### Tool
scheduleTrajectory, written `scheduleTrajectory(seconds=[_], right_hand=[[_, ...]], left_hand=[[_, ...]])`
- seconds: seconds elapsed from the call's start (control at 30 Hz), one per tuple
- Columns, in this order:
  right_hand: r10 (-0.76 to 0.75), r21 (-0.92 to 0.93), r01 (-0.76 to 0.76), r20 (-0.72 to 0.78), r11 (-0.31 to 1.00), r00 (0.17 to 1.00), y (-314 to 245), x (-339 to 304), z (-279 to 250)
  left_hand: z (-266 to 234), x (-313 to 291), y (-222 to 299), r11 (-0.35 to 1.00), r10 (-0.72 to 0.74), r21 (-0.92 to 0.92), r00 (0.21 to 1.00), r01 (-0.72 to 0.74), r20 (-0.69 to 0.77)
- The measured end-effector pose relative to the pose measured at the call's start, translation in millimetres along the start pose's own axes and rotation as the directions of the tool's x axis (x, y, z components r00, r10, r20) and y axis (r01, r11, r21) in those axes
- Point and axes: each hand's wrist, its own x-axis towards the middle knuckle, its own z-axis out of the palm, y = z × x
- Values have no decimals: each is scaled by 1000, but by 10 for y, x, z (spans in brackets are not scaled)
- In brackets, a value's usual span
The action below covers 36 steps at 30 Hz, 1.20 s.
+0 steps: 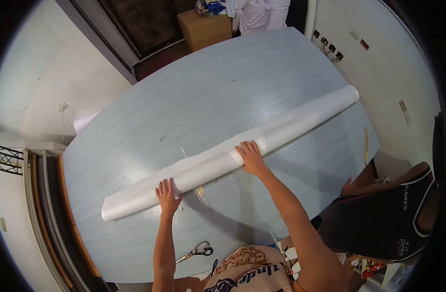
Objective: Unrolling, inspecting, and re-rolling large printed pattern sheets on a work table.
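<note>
Long white roll of smooth sheet material (pixel 208 168): lay diagonally across the pale blue-grey tabletop (pixel 223 107), its left end nearer the person and its right end near the far right edge; paper or cloth, I could not tell.
Bare left grip (pixel 168 196): rested on the near side of the roll, toward its left end, fingers spread and laid up over the surface, thumb held out to the side; it pinched nothing.
Bare right grip (pixel 250 156): lay near the middle of the roll, palm down, fingers slightly parted and draped over the top, not closed around it.
Rolling step: the work in hand seemed to be rolling or steadying the sheet with flat hands.
Next move: probably called for even pressure from both hands, so that the roll stayed straight and its layers did not slip sideways.
Metal scissors with black handles (pixel 195 251): lay on the tabletop near its close edge, apart from both hands.
Small tan strip (pixel 200 191): showed on the tabletop just beside the roll, between the hands.
Co-worker in a black sleeveless top (pixel 374 224): was at the right, near the tabletop's edge, well apart from the roll.
</note>
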Motion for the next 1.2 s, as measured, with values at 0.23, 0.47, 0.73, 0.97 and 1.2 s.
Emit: scheduleTrajectory(seconds=[0.23, 0.47, 0.73, 0.97, 1.2], right_hand=[[67, 39, -65, -50, 997, 996, -324, -497, -123], [108, 63, -107, -12, 992, 994, -406, -758, -248], [17, -36, -10, 194, 999, 981, -7, -309, -201], [34, -61, -15, 318, 998, 948, 60, -552, -213], [101, -41, -98, 86, 994, 991, -316, -658, -269]], left_hand=[[-182, -213, 77, 996, 80, -42, 997, -80, -2], [-140, 90, 381, 946, 277, -220, 948, -239, 157], [-208, -130, 622, 939, 309, -174, 950, -296, 47], [50, -19, 1112, 896, 399, -274, 904, -349, 153], [131, 86, 1726, 875, 452, -245, 885, -417, 108]])
